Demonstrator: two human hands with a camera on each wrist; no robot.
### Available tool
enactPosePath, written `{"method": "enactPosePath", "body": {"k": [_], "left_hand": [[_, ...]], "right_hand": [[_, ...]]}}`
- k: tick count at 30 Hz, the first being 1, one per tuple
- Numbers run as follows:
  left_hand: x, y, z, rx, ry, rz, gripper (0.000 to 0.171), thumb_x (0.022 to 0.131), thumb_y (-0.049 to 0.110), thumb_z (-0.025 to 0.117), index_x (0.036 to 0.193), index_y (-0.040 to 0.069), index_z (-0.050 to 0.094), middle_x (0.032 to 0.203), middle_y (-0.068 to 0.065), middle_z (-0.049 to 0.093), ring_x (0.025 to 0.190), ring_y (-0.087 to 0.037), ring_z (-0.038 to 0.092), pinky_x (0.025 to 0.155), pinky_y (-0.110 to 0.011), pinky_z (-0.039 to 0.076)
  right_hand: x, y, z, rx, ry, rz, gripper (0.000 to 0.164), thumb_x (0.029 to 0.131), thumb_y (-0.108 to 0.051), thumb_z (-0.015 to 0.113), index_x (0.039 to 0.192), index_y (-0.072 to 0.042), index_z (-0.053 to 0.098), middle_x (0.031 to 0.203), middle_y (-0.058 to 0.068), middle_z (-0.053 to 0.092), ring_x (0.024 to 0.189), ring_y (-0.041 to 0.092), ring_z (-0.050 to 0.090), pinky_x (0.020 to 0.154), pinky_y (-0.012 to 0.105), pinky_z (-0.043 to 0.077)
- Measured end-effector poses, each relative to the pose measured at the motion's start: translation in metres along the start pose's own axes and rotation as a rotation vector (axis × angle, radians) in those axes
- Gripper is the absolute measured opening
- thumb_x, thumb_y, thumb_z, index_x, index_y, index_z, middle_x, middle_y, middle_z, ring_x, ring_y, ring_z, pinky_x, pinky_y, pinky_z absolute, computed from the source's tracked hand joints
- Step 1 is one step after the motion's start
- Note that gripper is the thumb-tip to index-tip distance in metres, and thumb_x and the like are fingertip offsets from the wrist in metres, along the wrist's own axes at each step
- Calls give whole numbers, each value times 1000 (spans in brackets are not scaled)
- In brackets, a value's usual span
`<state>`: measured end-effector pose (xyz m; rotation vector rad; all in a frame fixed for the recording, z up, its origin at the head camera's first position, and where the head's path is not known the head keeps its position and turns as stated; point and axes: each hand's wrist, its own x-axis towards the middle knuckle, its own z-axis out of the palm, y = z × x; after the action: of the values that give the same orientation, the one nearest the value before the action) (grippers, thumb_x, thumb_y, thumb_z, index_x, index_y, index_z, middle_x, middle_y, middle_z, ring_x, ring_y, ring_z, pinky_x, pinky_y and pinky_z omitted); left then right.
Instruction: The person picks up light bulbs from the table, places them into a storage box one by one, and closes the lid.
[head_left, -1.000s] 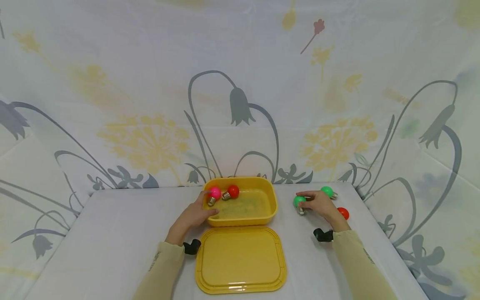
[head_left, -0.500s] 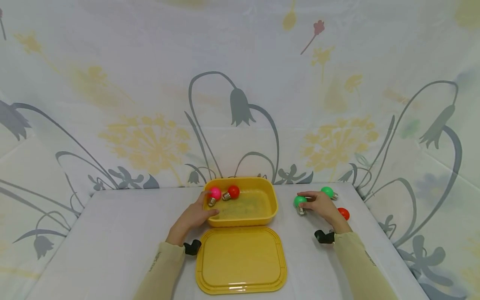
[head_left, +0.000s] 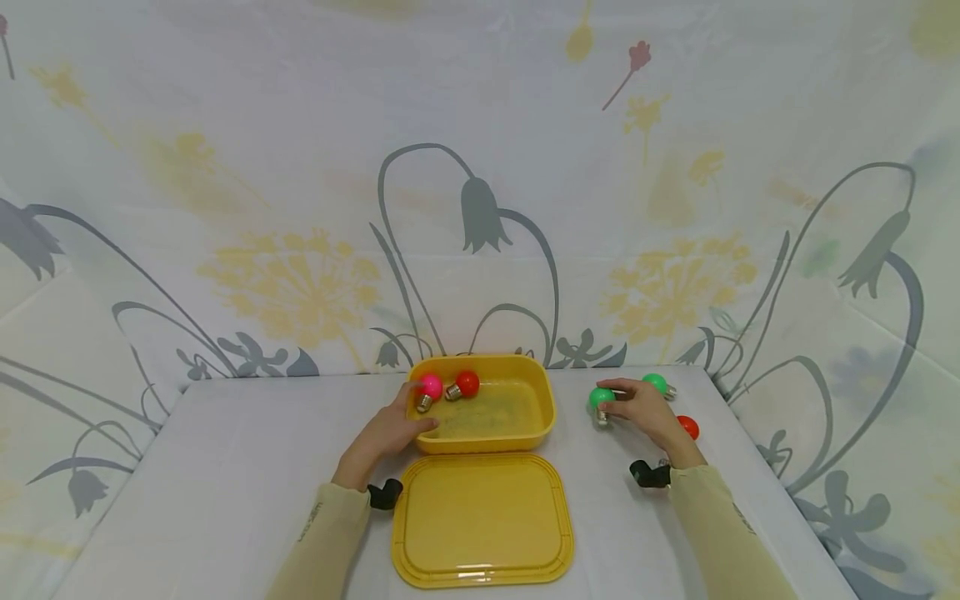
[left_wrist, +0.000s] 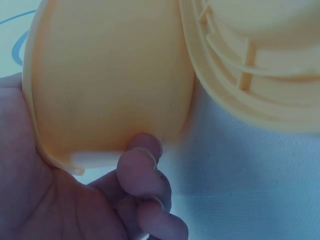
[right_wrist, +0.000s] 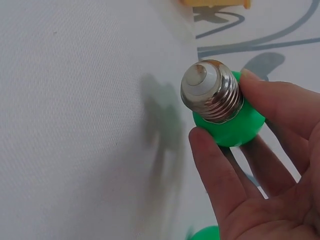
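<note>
My left hand (head_left: pixel 384 431) grips the left wall of a yellow plastic box (head_left: pixel 517 444), thumb over the rim. In the left wrist view its fingers curl against the outside of the box wall (left_wrist: pixel 110 75). A pink light bulb (head_left: pixel 431 386) and a red light bulb (head_left: pixel 468 383) lie inside, the pink one by my left fingers. To the right of the box, my right hand (head_left: pixel 647 408) pinches a green light bulb (head_left: pixel 601 397) by its round part. In the right wrist view, its metal screw base (right_wrist: pixel 215 95) points toward the camera, and a shadow falls on the cloth beside it.
A yellow lid (head_left: pixel 480 521) lies flat in front of the box. Beyond my right hand lies another green bulb (head_left: pixel 654 382), with a red bulb (head_left: pixel 687 427) beside my right wrist. A patterned curtain (head_left: pixel 480 250) hangs behind the white-covered table (head_left: pixel 247 475).
My right hand has shifted very slightly up and to the right in the head view, with the green light bulb in its fingers. My left hand keeps its place on the box.
</note>
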<state>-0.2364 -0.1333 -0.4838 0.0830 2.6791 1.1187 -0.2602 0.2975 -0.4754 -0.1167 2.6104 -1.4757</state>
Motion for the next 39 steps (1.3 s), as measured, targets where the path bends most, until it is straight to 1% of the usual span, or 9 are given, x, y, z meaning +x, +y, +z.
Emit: {"method": "enactPosePath", "body": {"k": [7,12,19,26,33,39], "left_hand": [[0,0,-1,-13,-7,-6,77,90,38,68,153,15,29,142,-28,49,123,-45,51,103,-61,37],[0,1,-2,-17,-15,-17,78,91,40,67,154,17,28,142,-27,49,124,-45,51,103,-61,37],[-1,3,-4,-12,-17,-18,78,91,39,67,153,17,28,142,-28,49,122,-45,52,102,-63,37],[-2,2,-3,-25,-18,-24,77,91,38,68,153,16,29,143,-28,48,123,-45,51,103,-63,36],[-1,2,-2,-16,-15,-26,78,91,39,67,154,16,28,143,-28,49,124,-45,51,104,-62,37],[-1,1,-1,-19,-12,-25,79,91,38,68,155,16,27,144,-27,48,124,-45,50,104,-62,36]], "right_hand": [[0,-2,-1,44,-8,5,51,87,-14,78,131,3,61,117,21,68,100,22,65,85,34,54],[1,-2,-1,55,-17,10,51,88,-14,77,132,4,59,119,22,67,99,21,65,87,37,54],[3,-3,-2,44,0,7,49,88,-13,77,131,2,60,115,18,69,96,19,67,85,36,54],[5,-7,-2,45,4,-1,51,88,-16,77,132,1,60,115,17,69,95,20,67,89,44,53],[7,-14,0,16,13,-11,52,87,-20,79,132,-2,61,117,16,69,96,22,67,89,43,52],[6,-23,1,11,4,-30,53,88,-21,77,134,-1,60,121,17,67,102,27,65,93,48,50]]}}
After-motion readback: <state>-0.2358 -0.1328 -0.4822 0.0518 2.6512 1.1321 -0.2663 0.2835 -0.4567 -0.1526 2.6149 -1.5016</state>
